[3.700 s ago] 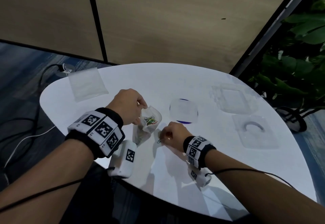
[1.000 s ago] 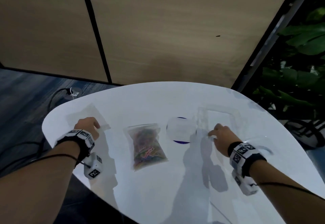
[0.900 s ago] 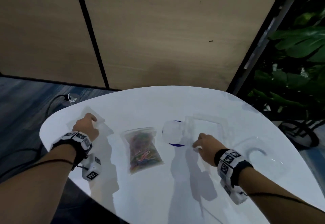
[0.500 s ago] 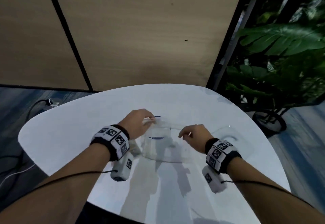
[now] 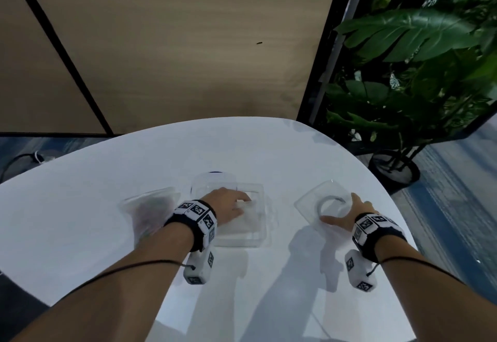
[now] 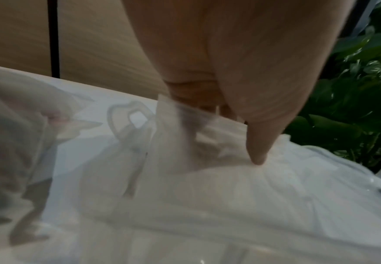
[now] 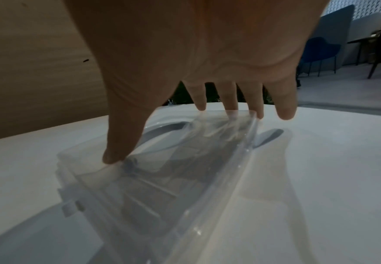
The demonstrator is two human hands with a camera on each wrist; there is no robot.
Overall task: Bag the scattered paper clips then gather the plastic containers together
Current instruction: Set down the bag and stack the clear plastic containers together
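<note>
A sealed bag of coloured paper clips point(image 5: 150, 212) lies on the white table point(image 5: 94, 180), just left of my left wrist. My left hand point(image 5: 231, 203) sits over a clear rectangular container point(image 5: 265, 223) at the centre. It pinches a thin empty plastic bag point(image 6: 175, 110) that lies in the container, and the thumb point(image 6: 257, 157) presses down on it. A round clear container point(image 5: 212, 176) shows just behind. At the right, my right hand point(image 5: 340, 208) grips a square clear container point(image 5: 312, 202), thumb on its near edge and fingers point(image 7: 230, 105) over the far edge, and one side is tilted up.
A large potted plant point(image 5: 416, 73) stands past the table's right edge, its pot point(image 5: 394, 169) on the floor. A wood panel wall rises behind the table. A cable point(image 5: 24, 157) lies on the floor at the left.
My left hand took the empty bag from the far left and brought it to the central container. My right hand slid the rectangular container leftward, then moved right and took hold of the square container.
</note>
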